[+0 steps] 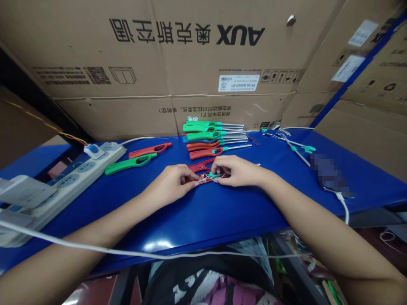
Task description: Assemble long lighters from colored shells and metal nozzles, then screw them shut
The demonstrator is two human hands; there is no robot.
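While both hands rest on the blue table (222, 212), the left hand (171, 183) and right hand (237, 170) pinch a small wired part (211, 176) between them, near a red lighter shell (201, 166). More lighters (213, 137) lie farther back.

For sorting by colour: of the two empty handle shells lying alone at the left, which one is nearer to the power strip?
The green shell; its tail end nearly reaches the power strip, while the red shell lies behind it.

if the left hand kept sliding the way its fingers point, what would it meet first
The left hand points right, toward the right hand. It would probably meet the small wired part both hands pinch, then the right hand's fingertips.
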